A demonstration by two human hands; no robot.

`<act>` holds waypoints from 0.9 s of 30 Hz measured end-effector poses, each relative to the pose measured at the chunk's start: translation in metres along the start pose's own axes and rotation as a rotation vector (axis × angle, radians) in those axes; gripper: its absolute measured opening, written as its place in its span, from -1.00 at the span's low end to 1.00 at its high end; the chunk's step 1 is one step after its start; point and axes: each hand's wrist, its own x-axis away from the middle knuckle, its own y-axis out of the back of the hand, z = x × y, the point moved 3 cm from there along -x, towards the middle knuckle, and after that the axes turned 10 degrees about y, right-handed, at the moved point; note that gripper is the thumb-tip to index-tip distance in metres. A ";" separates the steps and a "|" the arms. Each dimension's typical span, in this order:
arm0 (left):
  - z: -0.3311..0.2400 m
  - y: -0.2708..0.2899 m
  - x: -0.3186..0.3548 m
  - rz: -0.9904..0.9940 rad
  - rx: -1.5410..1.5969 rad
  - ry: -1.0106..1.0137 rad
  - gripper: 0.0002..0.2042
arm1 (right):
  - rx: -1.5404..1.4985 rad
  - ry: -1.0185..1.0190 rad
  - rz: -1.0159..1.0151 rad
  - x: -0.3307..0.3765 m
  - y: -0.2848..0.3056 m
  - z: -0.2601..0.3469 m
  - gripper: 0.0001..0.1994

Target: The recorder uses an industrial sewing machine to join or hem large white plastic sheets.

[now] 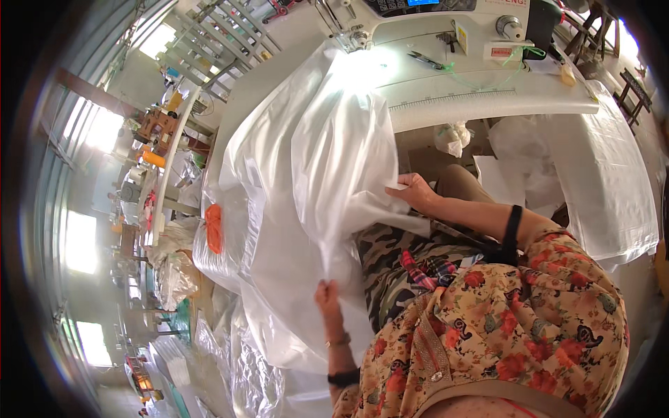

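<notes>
A large sheet of shiny translucent white plastic (279, 174) runs from under the sewing machine's lit needle area down over my lap. My right hand (412, 193) pinches its right edge beside my knee. Lower down and to the left, my left hand (326, 296) is closed on a gathered fold, pulling it into a taut crease. The white sewing machine (439, 35) stands at the far side, its needle hidden by the lamp's glare. Whether the sheet lies under the presser foot cannot be made out.
Black snips (425, 60) with green cord lie on the machine bed, near a printed ruler (453, 99). An orange bundle (213, 228) rests on plastic at the left. Folded white sheeting (606, 174) hangs at the right. A white bag (452, 138) sits below the table edge.
</notes>
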 end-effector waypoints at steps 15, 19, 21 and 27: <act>-0.198 0.079 0.019 0.216 0.675 0.273 -0.58 | 1.215 0.240 0.021 0.054 0.117 0.006 -0.74; -0.202 0.068 0.028 0.205 0.796 0.397 -0.61 | 0.998 0.911 -0.266 0.062 0.050 0.130 -0.81; -0.198 0.076 0.028 0.185 0.737 0.343 -0.62 | 0.373 0.591 0.199 0.065 0.007 0.142 -0.80; -0.203 0.064 0.042 -0.134 0.525 0.273 -0.86 | 0.121 0.461 0.701 0.089 -0.088 0.135 -0.61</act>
